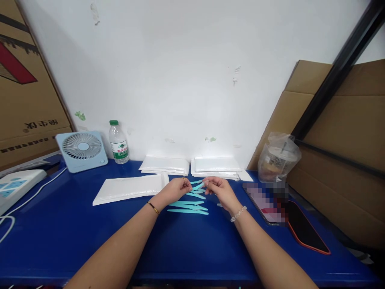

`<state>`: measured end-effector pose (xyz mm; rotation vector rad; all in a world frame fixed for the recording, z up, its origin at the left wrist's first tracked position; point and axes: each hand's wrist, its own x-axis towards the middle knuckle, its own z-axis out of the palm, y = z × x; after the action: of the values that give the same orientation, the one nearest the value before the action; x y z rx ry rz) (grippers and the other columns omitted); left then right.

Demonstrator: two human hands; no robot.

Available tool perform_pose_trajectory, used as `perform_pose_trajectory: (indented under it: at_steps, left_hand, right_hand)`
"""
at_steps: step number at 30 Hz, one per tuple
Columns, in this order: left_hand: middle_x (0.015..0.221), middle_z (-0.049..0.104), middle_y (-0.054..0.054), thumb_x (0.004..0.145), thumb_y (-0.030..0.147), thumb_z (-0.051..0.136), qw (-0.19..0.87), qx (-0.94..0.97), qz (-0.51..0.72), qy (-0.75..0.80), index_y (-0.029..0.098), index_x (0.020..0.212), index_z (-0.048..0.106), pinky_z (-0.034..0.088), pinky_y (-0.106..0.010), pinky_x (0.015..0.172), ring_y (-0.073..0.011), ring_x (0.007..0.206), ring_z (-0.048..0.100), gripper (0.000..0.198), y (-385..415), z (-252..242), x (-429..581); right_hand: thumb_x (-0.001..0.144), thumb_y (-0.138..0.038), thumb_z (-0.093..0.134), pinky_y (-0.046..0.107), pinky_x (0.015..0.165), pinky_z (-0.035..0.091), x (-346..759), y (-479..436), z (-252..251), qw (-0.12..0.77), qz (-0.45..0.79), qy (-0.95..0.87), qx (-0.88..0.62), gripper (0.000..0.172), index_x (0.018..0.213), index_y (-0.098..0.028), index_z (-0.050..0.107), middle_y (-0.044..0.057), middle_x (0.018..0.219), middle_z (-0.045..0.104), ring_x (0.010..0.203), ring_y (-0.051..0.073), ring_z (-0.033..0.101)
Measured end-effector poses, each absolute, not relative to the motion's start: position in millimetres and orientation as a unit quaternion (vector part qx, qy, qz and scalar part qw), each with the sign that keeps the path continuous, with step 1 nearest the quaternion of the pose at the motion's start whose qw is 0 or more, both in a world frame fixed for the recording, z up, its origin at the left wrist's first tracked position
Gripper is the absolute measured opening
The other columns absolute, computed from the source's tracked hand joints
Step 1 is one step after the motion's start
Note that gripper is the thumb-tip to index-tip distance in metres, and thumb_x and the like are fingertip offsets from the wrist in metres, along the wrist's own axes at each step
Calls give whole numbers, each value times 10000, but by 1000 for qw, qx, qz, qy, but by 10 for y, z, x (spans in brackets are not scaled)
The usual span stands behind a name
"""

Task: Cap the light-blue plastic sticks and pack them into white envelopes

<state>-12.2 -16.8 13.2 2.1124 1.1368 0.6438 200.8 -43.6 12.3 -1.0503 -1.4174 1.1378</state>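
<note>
Between my two hands is a slim turquoise eyebrow razor (197, 187). My left hand (178, 189) pinches its left end. The fingers of my right hand (220, 190) close on the other end, where a pale, clear-looking cap seems to sit. Below and behind my hands, several more turquoise razors (188, 211) lie roughly side by side on the blue table (192, 245). A small clear piece (219, 205), perhaps a cap, rests by my right wrist.
White padded mailers lie in two stacks, left (165, 164) and right (215, 165), by the wall; another mailer (129, 188) is nearer. Leftward stand a bottle (119, 144), a blue fan (82, 150) and a power strip (18, 184). Rightward are a bagged cup (278, 158) and phones (308, 224).
</note>
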Motion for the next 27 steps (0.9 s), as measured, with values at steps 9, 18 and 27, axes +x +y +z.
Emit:
perform_pose_trajectory:
  at_steps: [9,18,27]
  left_hand:
    - [684,578,3,803,425,478,260,825,236,443,180,809,592,332,-238,541,-136,610,498,271,-148,105,-90]
    - [783,609,-19,819,378,477,196,838,229,454,199,873,604,378,-258,611,-167,718,546,226,-106,48,-89]
    - [824,624,-19,720,381,601,190,886,100,410,217,824,663,378,-243,581,-166,727,560,204,-284,254,-145]
  right_hand:
    - [697,-384,677,224,507,413,1971,-434,65,449,499,-599,-437,297,846,-128,674,49,711,669,526,108,577]
    - [717,-317,618,239,537,438,2187,-316,43,396,347,-659,-538,247,892,-151,670,26,704,661,519,114,573]
    - [574,-195,713,237,541,414,2707,-466,237,107,278,-774,-559,107,675,-180,683,14,674,662,624,164,596]
